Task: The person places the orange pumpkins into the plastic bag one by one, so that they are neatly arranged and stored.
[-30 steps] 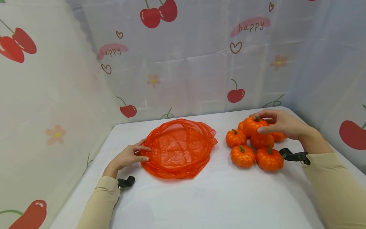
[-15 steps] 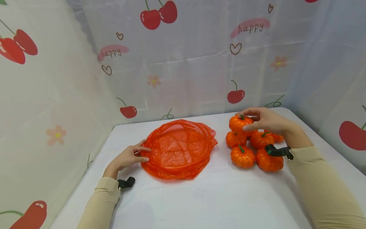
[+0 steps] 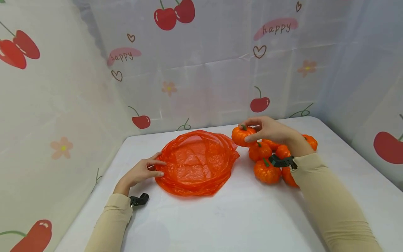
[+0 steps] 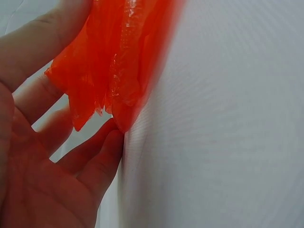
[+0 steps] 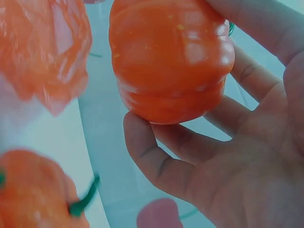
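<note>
A small orange toy pumpkin (image 3: 244, 135) with a green stem is held by my right hand (image 3: 272, 132), thumb on the near side and fingers around it. It hangs above the table, just right of the bag. In the right wrist view the pumpkin (image 5: 171, 61) sits between thumb and fingers. My left hand (image 3: 141, 173) grips the left rim of a red plastic bag (image 3: 193, 166), which lies spread with its mouth up. In the left wrist view the bag's gathered edge (image 4: 114, 57) runs between thumb and fingers. The inside of the bag shows only see-through red film.
Several more pumpkins (image 3: 267, 171) cluster on the white table (image 3: 214, 224) to the right, partly hidden under my right forearm. Cloth walls (image 3: 207, 87) printed with cherries enclose the back and both sides. Black wrist straps with cameras (image 3: 140, 200) are on both arms.
My right hand has carried the pumpkin leftward from above the cluster to near the bag's right edge. The left hand and the bag have stayed in place.
</note>
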`<state>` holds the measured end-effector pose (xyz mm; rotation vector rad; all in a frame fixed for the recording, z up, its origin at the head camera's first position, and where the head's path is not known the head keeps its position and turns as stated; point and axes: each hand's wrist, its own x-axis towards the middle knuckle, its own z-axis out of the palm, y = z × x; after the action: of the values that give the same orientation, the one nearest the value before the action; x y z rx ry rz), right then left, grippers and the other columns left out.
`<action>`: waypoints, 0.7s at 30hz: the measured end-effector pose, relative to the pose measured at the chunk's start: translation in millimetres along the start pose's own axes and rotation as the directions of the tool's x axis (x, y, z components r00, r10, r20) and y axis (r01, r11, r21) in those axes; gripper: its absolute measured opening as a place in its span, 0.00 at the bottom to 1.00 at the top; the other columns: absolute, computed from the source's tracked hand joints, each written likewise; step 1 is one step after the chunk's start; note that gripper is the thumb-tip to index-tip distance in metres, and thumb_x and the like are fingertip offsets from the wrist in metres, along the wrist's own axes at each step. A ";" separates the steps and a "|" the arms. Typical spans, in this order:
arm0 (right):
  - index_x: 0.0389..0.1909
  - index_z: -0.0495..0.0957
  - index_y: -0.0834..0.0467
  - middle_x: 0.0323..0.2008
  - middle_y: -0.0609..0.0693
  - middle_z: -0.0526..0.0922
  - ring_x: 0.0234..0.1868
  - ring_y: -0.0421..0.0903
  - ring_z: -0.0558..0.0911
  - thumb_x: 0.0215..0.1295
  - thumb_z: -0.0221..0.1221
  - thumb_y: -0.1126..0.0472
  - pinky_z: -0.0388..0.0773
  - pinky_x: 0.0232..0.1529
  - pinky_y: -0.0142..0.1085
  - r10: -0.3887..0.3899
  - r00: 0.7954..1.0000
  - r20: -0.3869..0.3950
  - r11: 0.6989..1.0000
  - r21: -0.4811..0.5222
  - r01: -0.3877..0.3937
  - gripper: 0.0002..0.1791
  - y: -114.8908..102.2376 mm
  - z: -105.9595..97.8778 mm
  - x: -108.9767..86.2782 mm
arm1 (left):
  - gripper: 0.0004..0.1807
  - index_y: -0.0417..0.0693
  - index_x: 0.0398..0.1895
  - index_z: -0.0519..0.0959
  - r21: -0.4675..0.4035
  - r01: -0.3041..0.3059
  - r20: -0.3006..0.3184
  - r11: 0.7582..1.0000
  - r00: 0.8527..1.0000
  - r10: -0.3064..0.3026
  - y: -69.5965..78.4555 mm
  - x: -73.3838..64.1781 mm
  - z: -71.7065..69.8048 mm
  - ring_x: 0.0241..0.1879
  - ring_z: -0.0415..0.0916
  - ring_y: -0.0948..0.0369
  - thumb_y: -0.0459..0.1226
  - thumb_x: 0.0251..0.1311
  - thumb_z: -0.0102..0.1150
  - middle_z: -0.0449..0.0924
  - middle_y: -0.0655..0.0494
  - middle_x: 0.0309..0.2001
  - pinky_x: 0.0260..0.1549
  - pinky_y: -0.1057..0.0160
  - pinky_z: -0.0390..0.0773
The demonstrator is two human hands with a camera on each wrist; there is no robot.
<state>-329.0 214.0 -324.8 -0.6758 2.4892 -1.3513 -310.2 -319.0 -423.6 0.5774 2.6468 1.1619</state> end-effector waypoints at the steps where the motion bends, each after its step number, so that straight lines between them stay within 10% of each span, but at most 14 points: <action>1: 0.62 0.77 0.50 0.65 0.51 0.77 0.69 0.59 0.73 0.60 0.74 0.50 0.75 0.66 0.55 -0.006 1.000 0.008 1.000 0.017 0.005 0.30 -2.1 2.7 3.8 | 0.27 0.53 0.61 0.84 0.001 0.000 -0.001 1.000 1.000 0.000 0.0 0.3 -0.2 0.82 0.46 0.39 0.47 0.58 0.75 0.50 0.47 0.83 0.72 0.37 0.66; 7: 0.63 0.77 0.52 0.64 0.53 0.77 0.52 0.56 0.86 0.61 0.74 0.54 0.79 0.62 0.51 -0.024 0.997 0.071 0.995 0.098 0.017 0.30 -14.4 21.0 23.9 | 0.26 0.54 0.60 0.84 -0.017 0.002 0.002 1.000 1.000 -0.002 -3.6 0.2 0.1 0.82 0.45 0.39 0.47 0.58 0.75 0.49 0.48 0.83 0.72 0.37 0.66; 14: 0.60 0.79 0.52 0.68 0.52 0.74 0.69 0.56 0.73 0.59 0.75 0.55 0.76 0.67 0.53 -0.048 0.997 0.065 0.994 0.099 0.041 0.28 -25.2 37.5 47.5 | 0.26 0.55 0.60 0.84 -0.030 -0.001 0.003 1.000 1.000 0.001 -4.6 0.3 0.5 0.82 0.45 0.40 0.47 0.57 0.76 0.50 0.49 0.83 0.72 0.38 0.67; 21: 0.60 0.78 0.55 0.69 0.55 0.73 0.65 0.57 0.77 0.59 0.74 0.60 0.82 0.61 0.47 -0.079 0.994 0.079 0.990 0.121 0.069 0.28 -31.1 51.7 72.3 | 0.27 0.55 0.60 0.84 -0.035 0.004 -0.003 0.999 1.000 -0.004 -4.0 -0.2 -0.7 0.82 0.46 0.41 0.47 0.57 0.76 0.50 0.50 0.84 0.72 0.38 0.67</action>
<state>-361.8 125.7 -325.9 -0.7881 2.3192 -1.4521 -311.4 -322.0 -426.1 0.5646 2.6232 1.2067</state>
